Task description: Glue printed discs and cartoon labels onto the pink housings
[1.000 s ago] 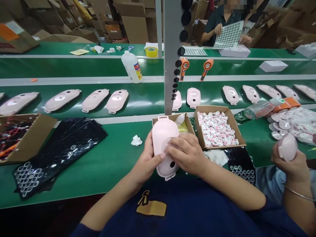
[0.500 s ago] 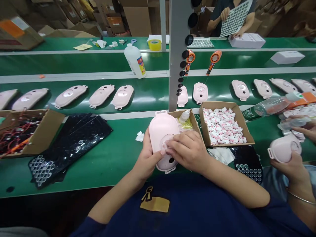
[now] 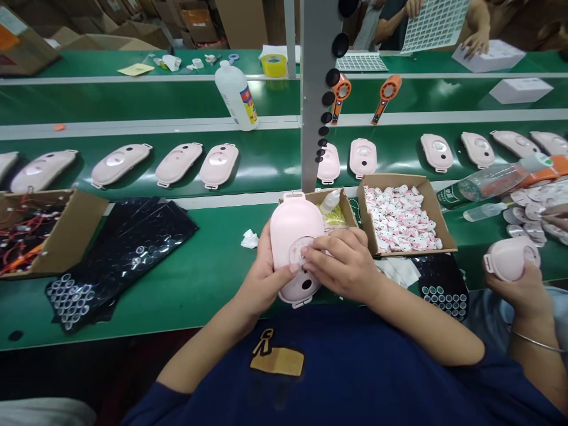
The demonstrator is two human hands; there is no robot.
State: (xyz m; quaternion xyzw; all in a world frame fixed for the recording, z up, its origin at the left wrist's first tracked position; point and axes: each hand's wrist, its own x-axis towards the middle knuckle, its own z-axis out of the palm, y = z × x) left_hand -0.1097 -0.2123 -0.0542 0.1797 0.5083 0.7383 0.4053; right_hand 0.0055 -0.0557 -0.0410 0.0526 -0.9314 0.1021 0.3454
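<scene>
I hold a pink oval plastic shell (image 3: 295, 236) upright over the near edge of the green table (image 3: 199, 284). My left hand (image 3: 261, 281) wraps round its left side, thumb on the face. My right hand (image 3: 344, 263) rests on the shell's right side, its fingertips pressed together at the round window in the middle; whether they pinch a small part I cannot make out. Just behind the shell stands a small cardboard box (image 3: 341, 210) with a dropper bottle (image 3: 331, 202) and yellow bits.
A box of small pink-white parts (image 3: 402, 225) sits to the right. Black sheets of clear round lenses (image 3: 124, 248) lie left, beside a box of wires (image 3: 31, 234). Pink shells (image 3: 180, 163) line the belt. A co-worker's hand (image 3: 517, 281) at right holds another shell. A grey post (image 3: 316, 89) rises centre.
The shell and both my hands stay together in the same grip, only shifting slightly. The co-worker's hand at right has turned its shell and moved a little.
</scene>
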